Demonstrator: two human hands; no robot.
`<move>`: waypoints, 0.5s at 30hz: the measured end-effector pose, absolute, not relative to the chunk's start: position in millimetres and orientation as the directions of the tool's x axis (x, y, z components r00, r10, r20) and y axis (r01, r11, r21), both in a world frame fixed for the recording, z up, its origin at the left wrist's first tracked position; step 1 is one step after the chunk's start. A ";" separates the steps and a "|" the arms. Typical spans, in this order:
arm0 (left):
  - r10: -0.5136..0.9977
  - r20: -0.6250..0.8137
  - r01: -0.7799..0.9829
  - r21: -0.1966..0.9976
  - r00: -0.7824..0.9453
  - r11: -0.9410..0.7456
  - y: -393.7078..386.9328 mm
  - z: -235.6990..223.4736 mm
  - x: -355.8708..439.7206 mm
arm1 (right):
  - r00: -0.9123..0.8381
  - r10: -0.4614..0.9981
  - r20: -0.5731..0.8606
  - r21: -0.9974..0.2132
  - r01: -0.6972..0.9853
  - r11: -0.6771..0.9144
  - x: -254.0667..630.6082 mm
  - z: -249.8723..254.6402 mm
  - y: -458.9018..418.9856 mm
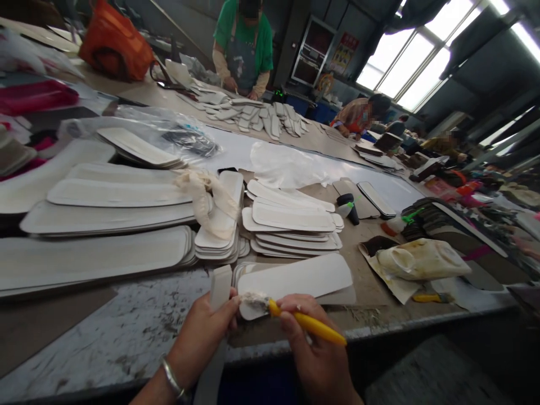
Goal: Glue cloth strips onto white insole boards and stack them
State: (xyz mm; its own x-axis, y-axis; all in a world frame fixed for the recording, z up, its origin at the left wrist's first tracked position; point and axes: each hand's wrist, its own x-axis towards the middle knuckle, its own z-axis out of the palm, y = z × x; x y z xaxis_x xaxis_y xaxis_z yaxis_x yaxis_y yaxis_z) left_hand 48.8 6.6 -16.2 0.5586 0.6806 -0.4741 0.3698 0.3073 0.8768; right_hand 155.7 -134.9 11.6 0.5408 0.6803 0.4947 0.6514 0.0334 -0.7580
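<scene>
My left hand [208,320] pinches a long pale strip [220,286] that hangs down over the table's front edge. A yellow-handled brush [324,329] is gripped in my right hand [314,343]. Its whitish, clotted bristles point left, beside my left fingertips and over the near end of a white rounded panel [295,281]. Whether the bristles touch the panel or the strip, I cannot tell. Behind the panel lie stacks of similar white panels [293,216], and a crumpled cream cloth [219,205] rests on one stack.
To the right are a stained plastic container [422,259] and another yellow-handled brush [430,297]. Longer pale panels [93,253] are piled at left. An orange bag [116,45] sits farther back. Across the table works a person in green [264,42] near a heap of pale pieces [261,118].
</scene>
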 end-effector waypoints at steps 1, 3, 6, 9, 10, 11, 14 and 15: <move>0.683 -0.472 0.363 0.879 0.557 0.311 6.0 -19.0 48.1 | 0.554 0.662 0.505 -0.742 0.670 0.005 157.7 13.0 -134.7; 0.687 -0.470 0.358 0.880 0.554 0.313 5.2 -24.7 46.3 | 0.587 0.617 0.523 -0.719 0.693 -0.050 158.3 16.7 -134.1; 0.680 -0.466 0.357 0.882 0.566 0.307 5.3 -29.6 44.3 | 0.632 0.612 0.475 -0.767 0.639 -0.065 153.5 19.2 -132.0; 0.687 -0.472 0.393 0.874 0.553 0.285 6.5 -28.9 43.3 | 0.621 0.655 0.430 -0.790 0.610 -0.060 159.5 13.8 -132.7; 0.692 -0.475 0.407 0.870 0.544 0.278 6.7 -27.9 43.3 | 0.621 0.646 0.445 -0.766 0.637 -0.084 166.9 11.2 -135.6; 0.699 -0.475 0.415 0.868 0.535 0.272 6.6 -26.9 43.5 | 0.626 0.621 0.471 -0.728 0.673 -0.126 176.8 9.0 -140.4; 0.724 -0.457 0.392 0.878 0.517 0.275 4.3 -25.0 45.2 | 0.654 0.504 0.564 -0.587 0.747 -0.312 213.2 6.9 -164.3; 0.733 -0.451 0.378 0.883 0.509 0.280 3.5 -25.5 45.8 | 0.658 0.478 0.582 -0.549 0.752 -0.366 224.2 7.7 -173.2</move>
State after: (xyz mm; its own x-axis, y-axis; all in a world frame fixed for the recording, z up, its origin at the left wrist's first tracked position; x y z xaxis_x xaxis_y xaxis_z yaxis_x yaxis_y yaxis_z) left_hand 45.8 3.5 -25.5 0.5090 0.7334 -0.4507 0.3776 0.2803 0.8825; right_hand 224.2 -173.2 7.7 0.6579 0.4778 0.5822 0.7515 -0.3659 -0.5489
